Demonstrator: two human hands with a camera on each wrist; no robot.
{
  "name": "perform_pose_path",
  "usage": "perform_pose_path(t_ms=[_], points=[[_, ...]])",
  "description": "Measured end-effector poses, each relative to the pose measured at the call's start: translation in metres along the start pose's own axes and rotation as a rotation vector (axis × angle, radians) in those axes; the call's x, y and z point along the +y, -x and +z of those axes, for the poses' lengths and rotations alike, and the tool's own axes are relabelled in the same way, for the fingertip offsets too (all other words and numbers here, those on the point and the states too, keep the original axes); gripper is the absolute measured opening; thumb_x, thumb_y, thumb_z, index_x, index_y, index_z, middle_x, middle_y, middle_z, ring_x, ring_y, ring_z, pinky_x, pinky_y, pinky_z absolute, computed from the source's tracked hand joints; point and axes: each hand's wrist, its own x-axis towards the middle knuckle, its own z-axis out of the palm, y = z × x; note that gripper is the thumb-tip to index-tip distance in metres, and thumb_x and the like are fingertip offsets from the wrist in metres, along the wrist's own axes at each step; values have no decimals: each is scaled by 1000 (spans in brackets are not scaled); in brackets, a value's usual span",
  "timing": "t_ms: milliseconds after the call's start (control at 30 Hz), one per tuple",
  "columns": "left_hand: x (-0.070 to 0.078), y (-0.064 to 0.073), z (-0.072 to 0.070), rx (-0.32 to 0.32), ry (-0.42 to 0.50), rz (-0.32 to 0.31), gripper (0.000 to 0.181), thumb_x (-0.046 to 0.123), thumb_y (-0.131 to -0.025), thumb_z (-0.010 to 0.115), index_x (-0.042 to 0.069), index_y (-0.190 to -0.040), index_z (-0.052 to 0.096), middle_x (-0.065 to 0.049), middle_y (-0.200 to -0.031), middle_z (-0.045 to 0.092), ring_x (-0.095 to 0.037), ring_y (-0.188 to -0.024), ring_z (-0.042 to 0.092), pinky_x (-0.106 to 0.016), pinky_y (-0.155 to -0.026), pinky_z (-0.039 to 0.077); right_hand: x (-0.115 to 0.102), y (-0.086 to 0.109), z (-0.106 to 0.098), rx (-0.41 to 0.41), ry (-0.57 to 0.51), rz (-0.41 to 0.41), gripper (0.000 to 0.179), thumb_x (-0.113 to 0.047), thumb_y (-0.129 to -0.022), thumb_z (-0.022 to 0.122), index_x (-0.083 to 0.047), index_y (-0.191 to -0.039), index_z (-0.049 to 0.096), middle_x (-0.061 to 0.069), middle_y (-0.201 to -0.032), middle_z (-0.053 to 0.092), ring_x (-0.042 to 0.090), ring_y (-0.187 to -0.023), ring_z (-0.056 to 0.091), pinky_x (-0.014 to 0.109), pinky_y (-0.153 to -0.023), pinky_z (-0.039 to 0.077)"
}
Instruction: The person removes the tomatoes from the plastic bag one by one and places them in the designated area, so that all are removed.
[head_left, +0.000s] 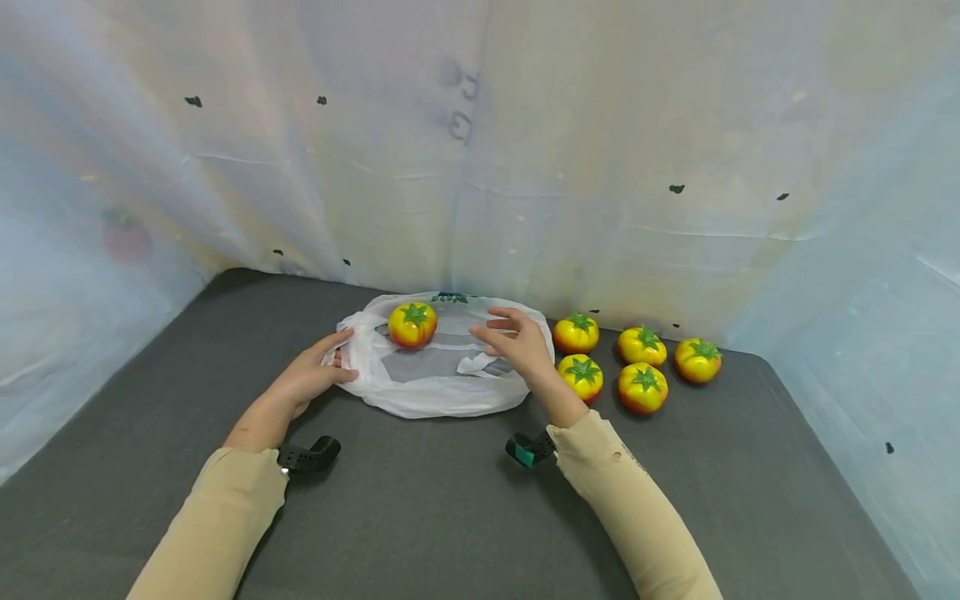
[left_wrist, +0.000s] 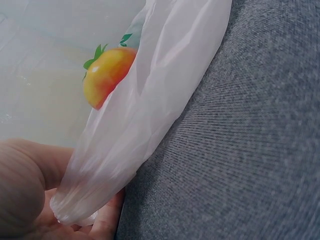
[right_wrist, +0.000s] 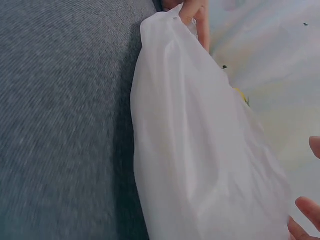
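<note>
A white plastic bag [head_left: 442, 398] lies spread on the dark table, its mouth facing up. My left hand [head_left: 311, 371] grips the bunched left end of the bag; the left wrist view shows thumb and fingers around the gathered plastic [left_wrist: 85, 200]. One yellow-red tomato [head_left: 412, 325] with a green leafy top is at the bag's left part, and in the left wrist view the same tomato [left_wrist: 107, 75] shows partly behind the plastic. Over the right side of the opening, my right hand [head_left: 521, 342] has its fingers spread and loosely bent, with nothing in them.
Several more tomatoes stand right of the bag, such as one at the front [head_left: 642, 388] and one farthest right [head_left: 697, 360]. The nearest back one [head_left: 576, 333] is close to the bag's edge. A pale plastic sheet [head_left: 570, 167] hangs behind the dark table [head_left: 420, 508].
</note>
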Motion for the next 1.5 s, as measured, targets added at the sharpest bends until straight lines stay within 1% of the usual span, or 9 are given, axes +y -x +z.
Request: perform_pose_path(t_ms=[167,367,533,733,867,1000,1167,1333,1500], points=[[1,-2,1,3,3,7,80,10,-90,61,16,-155,14,-23,-159,-3,-44,-145,-3,-62,-114,8,-1,-7,12,-18,-18,12,61,-27,-87,71,-4,-138,48,22,-134,52,34,-116,58,46,-89,53],[1,-2,0,4,5,-3,80,11,-90,61,17,-155,14,-22,-160,-3,-44,-145,-3,-62,-114,9,-3,-15,28,-11,-1,32,63,-29,-85,73,-6,-139,49,19,-132,55,33,-113,59,43,-88,54],[0,-2,0,5,13,-8,80,11,-91,61,17,-155,14,-22,-160,-3,-43,-145,-3,-62,-114,9,-5,-19,40,-12,-14,39,63,-27,-84,73,-7,-139,49,20,-134,53,33,-112,60,43,-88,54],[1,-1,1,10,14,-13,79,11,-91,60,18,-155,14,-22,-160,-3,-43,-146,-2,-61,-115,9,-7,-27,55,-18,42,56,65,-28,-84,73,-9,-141,47,20,-135,52,32,-101,66,39,-84,56],[1,0,1,9,20,-5,80,10,-90,60,18,-155,15,-22,-160,-3,-43,-146,-2,-61,-115,10,-9,-32,66,-12,87,100,71,-33,-82,75,-11,-143,44,19,-139,49,33,-95,68,37,-82,56],[1,0,1,10,27,1,80,9,-89,61,17,-155,16,-22,-160,-1,-42,-146,0,-60,-115,10,-8,-34,75,1,122,135,77,-39,-80,76,-14,-144,42,19,-139,47,29,-89,70,33,-79,57],[1,0,2,14,27,4,80,9,-89,61,17,-155,16,-22,-160,1,-42,-146,1,-60,-115,12,-11,-36,85,19,158,153,77,-41,-80,76,-16,-145,42,18,-138,49,25,-82,70,30,-76,57],[1,0,2,21,31,7,79,9,-90,61,17,-155,16,-22,-160,1,-42,-146,1,-59,-115,12,-12,-39,93,29,159,125,76,-38,-80,76,-13,-143,43,19,-136,50,25,-83,67,28,-71,57],[1,1,2,21,45,13,79,8,-89,61,16,-155,17,-23,-159,7,-39,-144,7,-58,-116,13,-10,-40,97,35,142,93,71,-33,-81,76,-12,-142,46,22,-133,52,23,-76,66,27,-65,57]])
